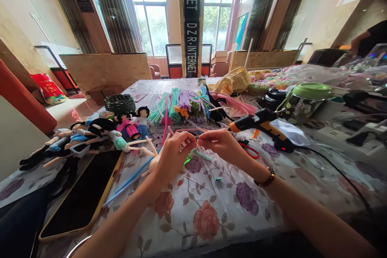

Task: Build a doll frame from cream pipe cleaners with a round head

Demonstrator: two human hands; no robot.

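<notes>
**A:** What are the hands doing?

**B:** Both meet above the floral tabletop (211, 209). The left hand (173, 154) and the right hand (223, 144) each pinch an end of a thin pipe cleaner (197, 154), pale green, held between the fingertips just over the cloth.

**A:** How would it handle?

**B:** Probably very light, fuzzy and easily bent; best gripped near the ends, as it is now. Its exact shape is hard to see behind the fingers.

**A:** What lies around?

**B:** Small dolls (130, 125) at left, a bundle of coloured stems (181, 107) behind, an orange glue gun (263, 124) at right, and a phone (83, 197) near the left forearm.
</notes>
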